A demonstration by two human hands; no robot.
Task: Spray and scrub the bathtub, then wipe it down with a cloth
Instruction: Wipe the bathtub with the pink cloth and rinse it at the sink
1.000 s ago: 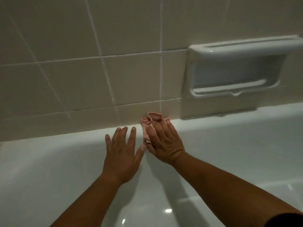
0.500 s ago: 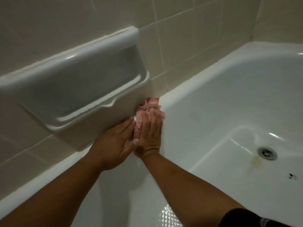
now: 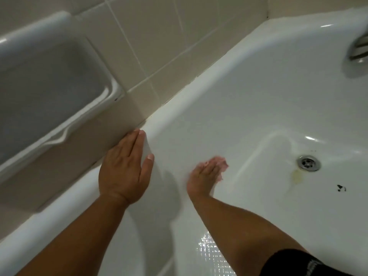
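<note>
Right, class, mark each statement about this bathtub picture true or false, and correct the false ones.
1. The right hand presses a crumpled pink cloth against the inner wall of the white bathtub. True.
2. The left hand grips a spray bottle. False: it rests flat on the bathtub's rim, holding nothing.
3. A yellowish stain lies beside the round metal drain. True.
4. A soap bar sits in the white ceramic soap dish recessed in the tiled wall. False: no soap is visible in it.
</note>
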